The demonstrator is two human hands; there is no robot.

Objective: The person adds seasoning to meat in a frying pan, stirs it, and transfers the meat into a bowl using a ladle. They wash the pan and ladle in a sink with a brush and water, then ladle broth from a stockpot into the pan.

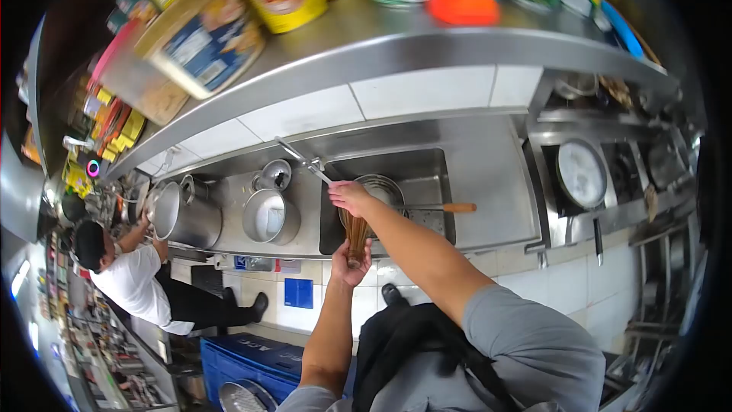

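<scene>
My left hand (351,264) is closed around the lower end of a brown bundle that looks like thin sticks (355,233), held upright at the sink's front edge. My right hand (349,197) is over the bundle's upper end, fingers curled, beside the tip of the metal faucet (303,158). What its fingers grip is hidden. Behind my hands, a round metal strainer (383,188) sits in the sink (424,163). A long tool with a wooden handle (459,207) lies across the sink to the right.
Left of the sink stand an open metal pot (271,216) and a larger pot (187,217), where a co-worker in a white shirt (133,282) stands. A pan (582,174) sits on the stove at right. A shelf (427,49) with tins and tubs overhangs the counter.
</scene>
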